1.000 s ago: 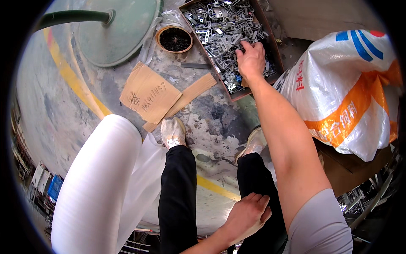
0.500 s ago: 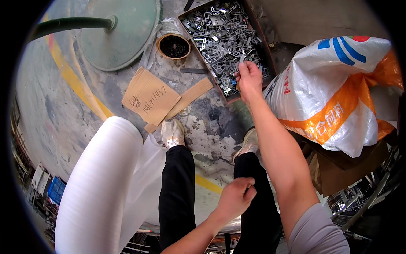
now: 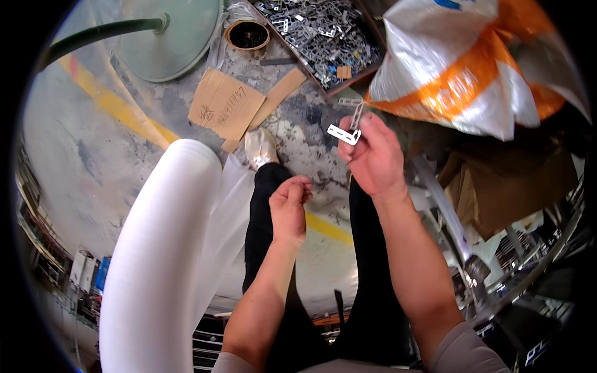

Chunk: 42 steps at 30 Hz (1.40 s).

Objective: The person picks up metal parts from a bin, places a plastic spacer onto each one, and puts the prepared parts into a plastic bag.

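Between the thumb and fingers of my right hand (image 3: 376,160) is a slotted, bent metal bracket (image 3: 343,133). Its bright arms stick out past the fingertips, and I cannot tell whether it is one piece or two. My left hand (image 3: 288,208) hovers over my left leg, its fingers curled closed; whatever may be inside them is hidden. Beyond my right hand, a dark-rimmed metal tray (image 3: 353,82) holds a heap of similar small metal brackets (image 3: 323,37), with a small tan block (image 3: 344,73) at its near end.
A large white foam roll (image 3: 158,261) stands at my left. Flattened cardboard (image 3: 225,105) and a bowl of dark bits (image 3: 247,35) lie ahead. On the right are a white-and-orange woven sack (image 3: 448,74) and a brown carton (image 3: 516,186). A round green base (image 3: 171,53) is far left.
My right hand has drawn back from the tray toward me with the metal bracket. My left hand has moved up and to the left. The view has shifted, and the tray sits higher.
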### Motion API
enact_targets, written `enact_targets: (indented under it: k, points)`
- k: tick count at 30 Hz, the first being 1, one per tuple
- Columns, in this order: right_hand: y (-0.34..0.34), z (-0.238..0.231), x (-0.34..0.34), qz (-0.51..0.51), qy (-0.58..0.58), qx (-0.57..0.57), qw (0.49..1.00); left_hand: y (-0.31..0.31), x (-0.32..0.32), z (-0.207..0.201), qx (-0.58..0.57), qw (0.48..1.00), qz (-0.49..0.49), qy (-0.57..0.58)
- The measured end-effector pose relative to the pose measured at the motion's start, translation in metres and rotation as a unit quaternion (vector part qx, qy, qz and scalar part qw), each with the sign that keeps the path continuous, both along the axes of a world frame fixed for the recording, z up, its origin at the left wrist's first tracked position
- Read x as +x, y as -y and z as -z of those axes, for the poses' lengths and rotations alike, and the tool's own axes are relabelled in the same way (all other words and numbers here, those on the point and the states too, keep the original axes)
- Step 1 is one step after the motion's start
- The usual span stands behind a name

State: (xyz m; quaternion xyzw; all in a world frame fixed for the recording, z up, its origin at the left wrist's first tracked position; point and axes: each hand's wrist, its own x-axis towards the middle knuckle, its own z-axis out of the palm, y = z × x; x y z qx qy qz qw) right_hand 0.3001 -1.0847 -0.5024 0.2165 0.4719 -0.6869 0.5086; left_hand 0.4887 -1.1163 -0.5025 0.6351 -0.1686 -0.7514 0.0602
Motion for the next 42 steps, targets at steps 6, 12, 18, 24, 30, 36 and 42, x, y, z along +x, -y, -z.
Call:
enact_targets:
  k: [6,12,18,24,30,36,42]
  points:
    - [-0.039,-0.130,0.088,-0.297,-0.341,0.203,0.868,0.042,-0.012,-0.132,-0.074,0.982,0.173,0.034]
    - [-0.066,-0.285,0.116,-0.467,-0.556,0.241,0.645,0.059,-0.005,-0.251,-0.187,0.783,0.590,-0.062]
    - [-0.152,-0.393,0.123,-0.446,-0.602,0.187,0.635,0.003,-0.003,-0.344,-0.038,0.780,0.614,-0.118]
    - [-0.294,-0.494,0.125,-0.287,-0.576,0.302,0.704,-0.114,-0.029,-0.382,-0.004,0.843,0.494,-0.211]
    - [-0.484,-0.517,0.170,-0.085,-0.331,0.427,0.837,-0.269,-0.081,-0.430,0.002,0.757,0.601,-0.258]
    - [-0.605,-0.520,0.137,-0.011,-0.355,0.661,0.662,-0.383,-0.082,-0.410,0.072,0.747,0.608,-0.257]
    - [-0.669,-0.502,0.112,-0.074,-0.303,0.665,0.678,-0.425,-0.089,-0.409,0.095,0.738,0.624,-0.239]
